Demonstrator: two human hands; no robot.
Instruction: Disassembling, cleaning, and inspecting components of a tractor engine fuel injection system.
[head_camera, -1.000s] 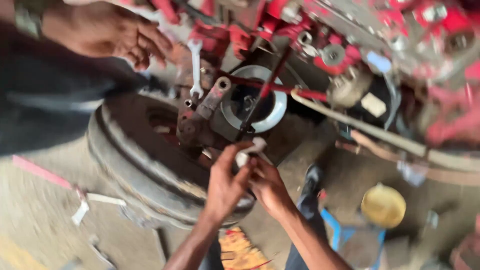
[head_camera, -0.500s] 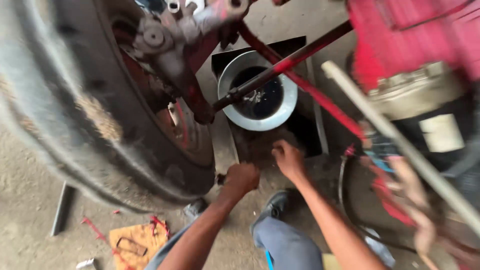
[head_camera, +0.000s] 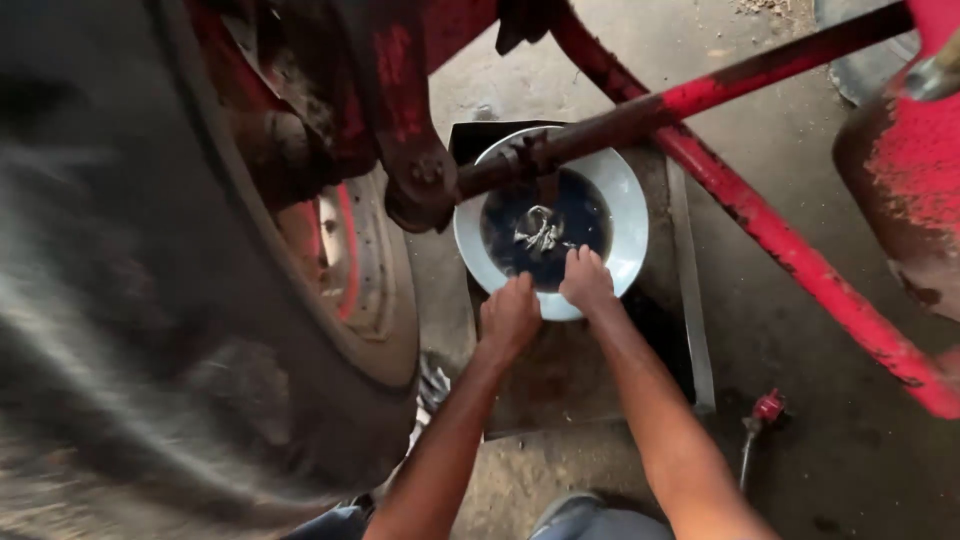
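Note:
A white bowl (head_camera: 628, 205) holding dark liquid stands on a dark flat tray (head_camera: 560, 385) on the floor. A small shiny metal part (head_camera: 540, 235) lies in the liquid. My left hand (head_camera: 510, 315) rests at the bowl's near rim with its fingers curled over the edge. Just to its right, my right hand (head_camera: 585, 280) reaches over the rim, fingertips down toward the liquid. I cannot see whether it holds anything. A rusty rod (head_camera: 600, 130) crosses above the bowl.
A large black tyre (head_camera: 130, 330) with a red-and-white wheel rim (head_camera: 350, 260) fills the left side. A red steel bar (head_camera: 790, 260) runs diagonally to the right. A small red-tipped tool (head_camera: 762, 415) lies on the concrete floor.
The view has dropped lower and closer to the bowl. Both hands moved forward from the tray's near side to the bowl's near rim.

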